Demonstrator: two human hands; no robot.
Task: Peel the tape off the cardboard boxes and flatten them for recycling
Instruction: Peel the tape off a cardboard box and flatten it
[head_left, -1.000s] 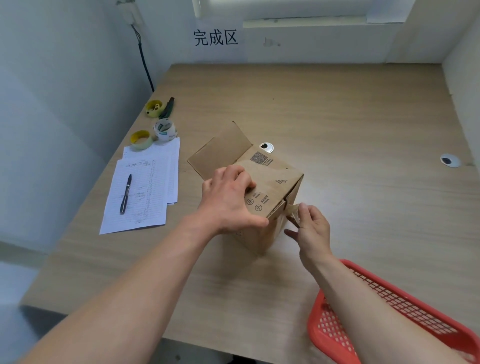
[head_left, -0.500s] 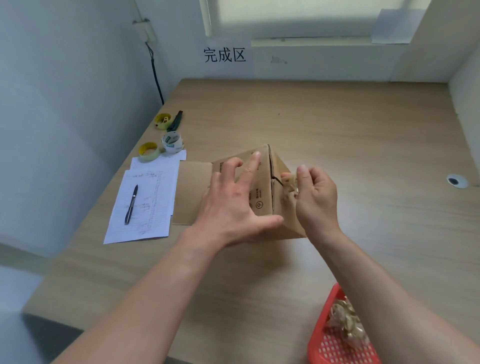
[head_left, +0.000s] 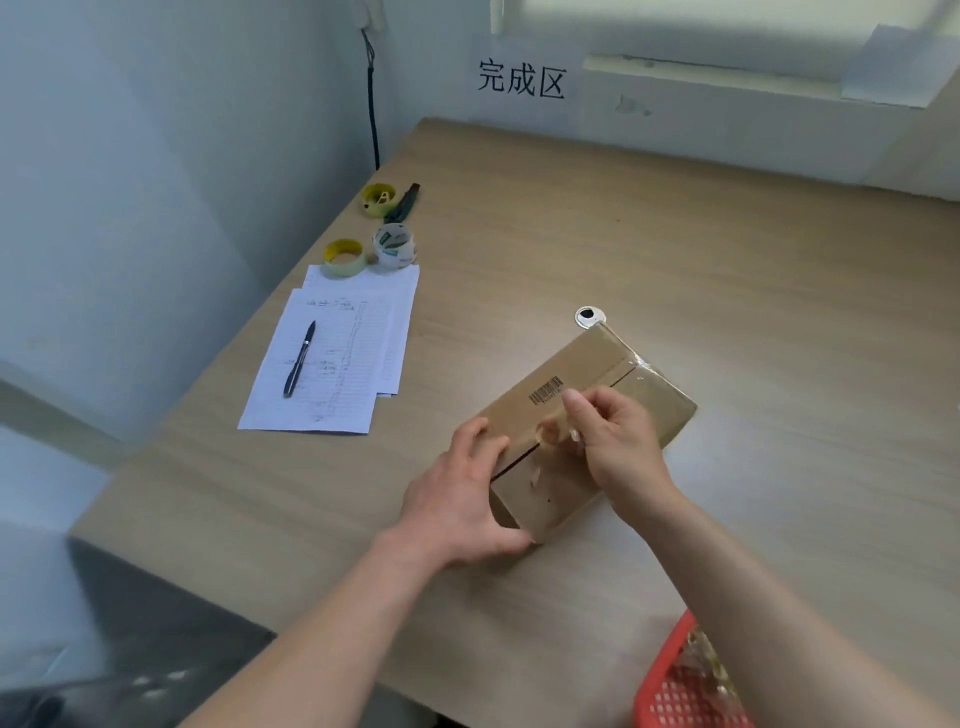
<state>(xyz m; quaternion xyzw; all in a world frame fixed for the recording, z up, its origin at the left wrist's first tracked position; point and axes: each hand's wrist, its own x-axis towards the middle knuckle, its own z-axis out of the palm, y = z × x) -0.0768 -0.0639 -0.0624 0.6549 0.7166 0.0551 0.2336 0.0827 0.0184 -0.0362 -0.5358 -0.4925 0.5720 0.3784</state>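
We see the left hand (head_left: 457, 499) gripping the near corner of the cardboard box (head_left: 587, 415) while the right hand (head_left: 618, 441) pinches clear tape (head_left: 558, 431) at its seam; bare table (head_left: 753, 291) lies beyond both

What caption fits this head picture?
Left hand steadies a cardboard box while right hand pinches its tape.

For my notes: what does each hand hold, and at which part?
Left hand grips cardboard box at its near corner; right hand pinches clear tape on top.
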